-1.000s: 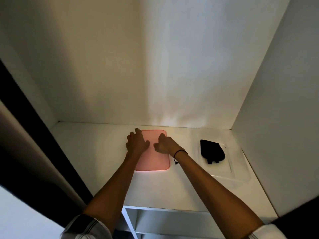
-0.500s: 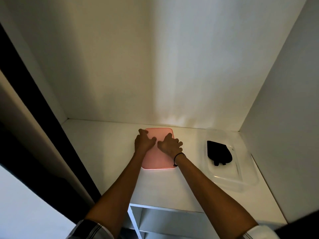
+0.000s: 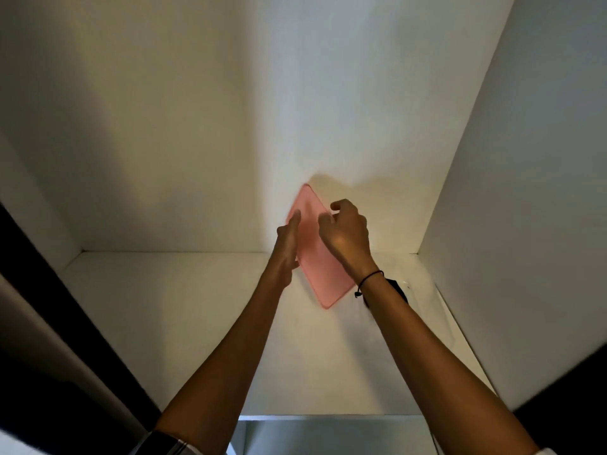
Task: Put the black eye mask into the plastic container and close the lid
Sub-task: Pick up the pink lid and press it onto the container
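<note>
The pink lid (image 3: 323, 267) is lifted off the shelf and tilted on edge between my hands. My left hand (image 3: 289, 241) grips its left edge and my right hand (image 3: 345, 231) holds its upper right edge. The black eye mask (image 3: 399, 290) lies in the clear plastic container (image 3: 440, 307) at the right of the shelf, mostly hidden behind my right wrist. The container stands open, below and to the right of the lid.
The white shelf (image 3: 164, 307) is boxed in by a back wall and a side wall (image 3: 525, 192) close to the right of the container. A dark panel (image 3: 49, 323) runs along the left. Another shelf compartment (image 3: 328, 435) shows below the front edge.
Both hands have lifted the pink lid from flat on the shelf, tilted it on edge and carried it rightward toward the container. The camera view has shifted.
</note>
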